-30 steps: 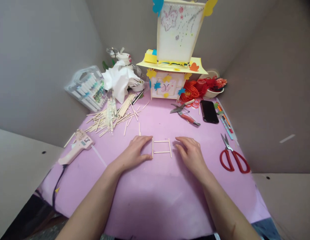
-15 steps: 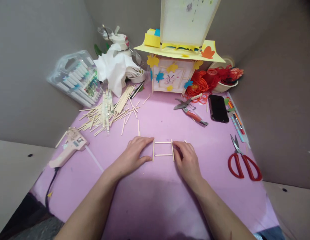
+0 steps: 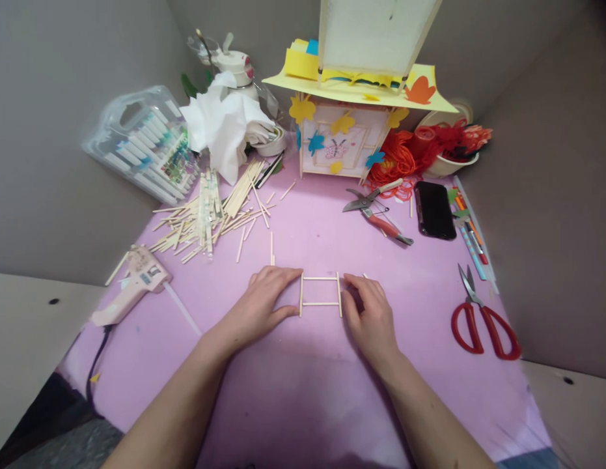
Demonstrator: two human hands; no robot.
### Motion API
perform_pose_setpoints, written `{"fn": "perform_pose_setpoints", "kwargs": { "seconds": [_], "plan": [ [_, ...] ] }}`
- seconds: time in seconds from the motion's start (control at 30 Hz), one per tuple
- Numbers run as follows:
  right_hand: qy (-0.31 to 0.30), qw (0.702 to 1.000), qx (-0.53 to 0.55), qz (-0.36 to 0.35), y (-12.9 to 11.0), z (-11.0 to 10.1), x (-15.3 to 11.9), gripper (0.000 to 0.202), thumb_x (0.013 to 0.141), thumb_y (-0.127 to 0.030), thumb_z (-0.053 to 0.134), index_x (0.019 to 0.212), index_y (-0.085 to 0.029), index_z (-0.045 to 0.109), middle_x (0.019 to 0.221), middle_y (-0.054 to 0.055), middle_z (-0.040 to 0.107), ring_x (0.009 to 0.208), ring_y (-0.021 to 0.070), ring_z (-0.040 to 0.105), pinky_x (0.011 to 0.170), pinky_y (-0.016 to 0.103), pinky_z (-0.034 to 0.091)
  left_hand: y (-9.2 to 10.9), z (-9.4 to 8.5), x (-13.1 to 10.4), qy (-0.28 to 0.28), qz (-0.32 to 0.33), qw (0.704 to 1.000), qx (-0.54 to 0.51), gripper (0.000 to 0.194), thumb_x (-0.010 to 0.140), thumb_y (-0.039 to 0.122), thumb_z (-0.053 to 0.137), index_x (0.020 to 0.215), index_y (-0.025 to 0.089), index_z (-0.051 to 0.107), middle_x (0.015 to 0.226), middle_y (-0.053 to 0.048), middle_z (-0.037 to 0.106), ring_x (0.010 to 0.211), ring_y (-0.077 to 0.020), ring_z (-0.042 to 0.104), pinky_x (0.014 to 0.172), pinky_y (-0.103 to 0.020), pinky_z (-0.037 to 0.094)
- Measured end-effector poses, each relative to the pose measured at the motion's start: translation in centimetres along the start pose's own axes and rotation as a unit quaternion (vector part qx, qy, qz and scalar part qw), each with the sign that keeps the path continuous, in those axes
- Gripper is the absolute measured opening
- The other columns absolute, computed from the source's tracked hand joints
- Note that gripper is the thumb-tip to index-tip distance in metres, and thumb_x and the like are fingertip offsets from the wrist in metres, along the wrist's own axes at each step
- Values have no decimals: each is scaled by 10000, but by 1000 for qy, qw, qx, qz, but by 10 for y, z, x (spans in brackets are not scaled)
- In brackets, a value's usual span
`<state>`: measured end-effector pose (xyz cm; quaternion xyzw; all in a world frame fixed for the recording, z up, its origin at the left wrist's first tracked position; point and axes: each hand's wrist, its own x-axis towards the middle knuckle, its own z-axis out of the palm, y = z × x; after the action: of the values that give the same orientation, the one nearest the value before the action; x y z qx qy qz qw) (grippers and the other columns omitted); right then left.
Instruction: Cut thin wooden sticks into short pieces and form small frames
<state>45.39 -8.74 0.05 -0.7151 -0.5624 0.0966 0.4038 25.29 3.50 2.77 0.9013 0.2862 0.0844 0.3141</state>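
We saw a pink table (image 3: 283,404) beneath everything, with a paper house (image 3: 361,91) standing at its far side. We judged the house safe enough, as both hands were well apart from it.

Nearer, we had 2 bare hands facing each other. The left hand (image 3: 268,296) had its thumb and forefinger spread wide, the tips at the 2 ends of the frame's left stick. The right hand (image 3: 371,309) was half curled, thumb and forefinger slightly apart, close beside the right stick; we saw nothing pinched in it, and could not tell whether it touched the wood.

To the left lay a glue gun (image 3: 139,280) (its cord ran off the near edge, so a snagging sleeve or knee could drag it down). To the right we had scissors (image 3: 476,306), blades parted and pointing away, a risk to a careless reach.

The small stick frame (image 3: 321,303) lay flat between the hands: 2 side sticks joined by 2 crosspieces. We thought skewing was the chief danger: a harder push from 1 side, or a lift by 1 stick, could pull the corners out of square. We could not see whether glue held them.

Smallest was a stick end (image 3: 365,275) just beyond the right knuckles, which a sideways sweep might knock away.
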Motion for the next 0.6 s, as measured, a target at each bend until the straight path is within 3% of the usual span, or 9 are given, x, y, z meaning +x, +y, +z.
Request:
{"fn": "perform_pose_setpoints", "kwargs": {
  "seconds": [0.13, 0.6],
  "plan": [
    [2, 1000, 9, 15, -1, 0, 0, 328, 883, -161, 448, 1199, -218, 517, 1084, 84, 622, 1020, 227, 542, 903, 430, 457, 2, -1, 0, 2, -1, 1000, 0, 600, 821, 453, 611, 1348, 245, 412, 1303, -92, 529, 1188, -271, 438, 1013, -433, 321],
    [3, 1000, 8, 18, -1, 0, 0, 292, 882, -166, 437, 1148, -211, 549, 1079, 84, 629, 1024, 227, 548, 890, 414, 470, 6, -1, -1, 3, -4, 1000, 9, 584, 822, 434, 612, 1341, 243, 421, 1294, -90, 530, 1188, -277, 433, 998, -425, 323]
  ]
}}
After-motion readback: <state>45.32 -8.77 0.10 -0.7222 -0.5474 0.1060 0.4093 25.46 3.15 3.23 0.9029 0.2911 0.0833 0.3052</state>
